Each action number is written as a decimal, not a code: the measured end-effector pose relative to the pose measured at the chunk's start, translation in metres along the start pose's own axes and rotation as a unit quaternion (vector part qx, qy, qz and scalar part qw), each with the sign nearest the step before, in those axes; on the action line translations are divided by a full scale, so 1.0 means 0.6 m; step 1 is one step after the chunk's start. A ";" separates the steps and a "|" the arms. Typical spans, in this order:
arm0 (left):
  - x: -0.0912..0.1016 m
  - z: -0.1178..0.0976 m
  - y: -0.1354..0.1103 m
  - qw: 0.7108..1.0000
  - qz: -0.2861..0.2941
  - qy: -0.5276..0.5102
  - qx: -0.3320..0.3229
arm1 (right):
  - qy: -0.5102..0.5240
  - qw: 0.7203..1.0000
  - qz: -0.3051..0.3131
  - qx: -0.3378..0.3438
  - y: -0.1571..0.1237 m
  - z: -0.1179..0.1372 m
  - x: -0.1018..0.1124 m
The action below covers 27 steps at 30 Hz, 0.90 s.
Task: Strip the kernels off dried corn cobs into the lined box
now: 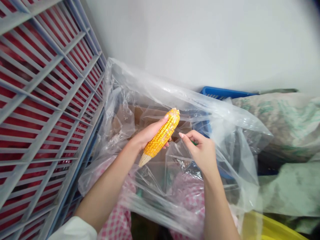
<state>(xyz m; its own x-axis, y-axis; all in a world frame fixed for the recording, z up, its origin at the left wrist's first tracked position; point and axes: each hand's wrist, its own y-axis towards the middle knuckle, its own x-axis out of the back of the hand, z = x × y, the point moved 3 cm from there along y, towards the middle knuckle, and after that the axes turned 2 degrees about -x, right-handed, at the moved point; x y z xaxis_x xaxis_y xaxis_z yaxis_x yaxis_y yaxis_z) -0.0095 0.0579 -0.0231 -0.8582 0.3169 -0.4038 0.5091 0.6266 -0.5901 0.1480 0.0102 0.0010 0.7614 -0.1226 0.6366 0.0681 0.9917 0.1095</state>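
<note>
My left hand is wrapped round an ear of yellow corn, the thumb along its upper side. The cob lies at a slant, its bare pale tip down and to the left. Rows of kernels cover most of it, with a paler, rough strip on the side facing my right hand. My right hand is a short way to the right, apart from the cob. Its fingers are curled in with thumb and forefinger close together; whether anything is between them does not show. Beneath both hands a clear plastic bag gapes wide.
A pale slatted plastic crate with red behind its slats rises on the left. Cardboard shows through the bag. At the right are a blue basket, a filled woven sack and something yellow. A white wall stands behind.
</note>
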 end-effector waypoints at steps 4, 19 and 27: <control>-0.004 0.007 0.006 1.000 0.012 0.028 -0.003 | -0.037 0.999 0.022 0.017 -0.002 0.004 -0.014; -0.018 0.001 -0.001 0.999 0.030 -0.032 0.028 | -0.008 0.999 -0.038 0.004 -0.007 0.002 0.016; -0.024 0.002 -0.001 0.999 0.034 -0.001 0.023 | 0.027 0.998 -0.045 -0.016 -0.009 -0.004 -0.012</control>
<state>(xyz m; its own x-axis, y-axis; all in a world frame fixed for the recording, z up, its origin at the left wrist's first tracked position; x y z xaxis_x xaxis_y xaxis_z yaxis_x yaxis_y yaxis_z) 0.0024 0.0520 -0.0181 -0.8212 0.3559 -0.4460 0.5690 0.5699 -0.5928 0.1436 0.0058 -0.0060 0.7848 -0.2098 0.5832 0.1575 0.9776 0.1397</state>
